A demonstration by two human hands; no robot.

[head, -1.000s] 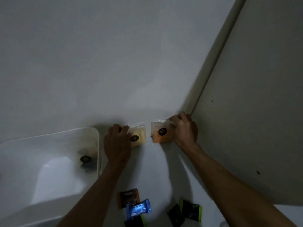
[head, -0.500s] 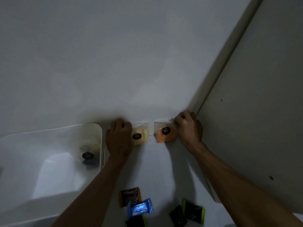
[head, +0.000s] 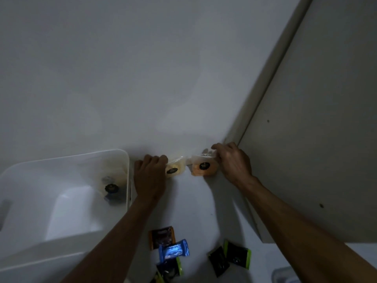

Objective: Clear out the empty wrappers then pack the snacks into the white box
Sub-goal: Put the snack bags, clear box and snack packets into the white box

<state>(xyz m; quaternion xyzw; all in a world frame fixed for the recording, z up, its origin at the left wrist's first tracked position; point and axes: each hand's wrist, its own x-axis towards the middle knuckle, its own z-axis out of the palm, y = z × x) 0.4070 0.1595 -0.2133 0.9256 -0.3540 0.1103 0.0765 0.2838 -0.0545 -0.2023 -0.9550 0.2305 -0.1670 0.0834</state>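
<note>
My left hand (head: 150, 176) grips a pale yellow snack (head: 175, 168) in a clear wrapper with a black label. My right hand (head: 232, 163) grips an orange snack (head: 203, 169) in the same kind of wrapper. Both snacks sit at the far edge of the white table, against the wall. The white box (head: 63, 160) stands to the left of my left hand; a similar wrapped snack (head: 111, 187) and a dark item lie inside it. Nearer me lie a brown and orange packet (head: 162, 236), a blue wrapped candy (head: 173, 251) and black and green packets (head: 236, 254).
A white wall rises behind the table. A beige panel (head: 318, 139) stands on the right, close to my right arm. Another black and green packet (head: 169, 269) lies at the bottom edge, and a translucent object (head: 284, 275) shows at the bottom right corner.
Both hands stay on the two snacks at the wall. The right hand has lifted the orange snack's wrapper edge slightly; the view has shifted a little.
</note>
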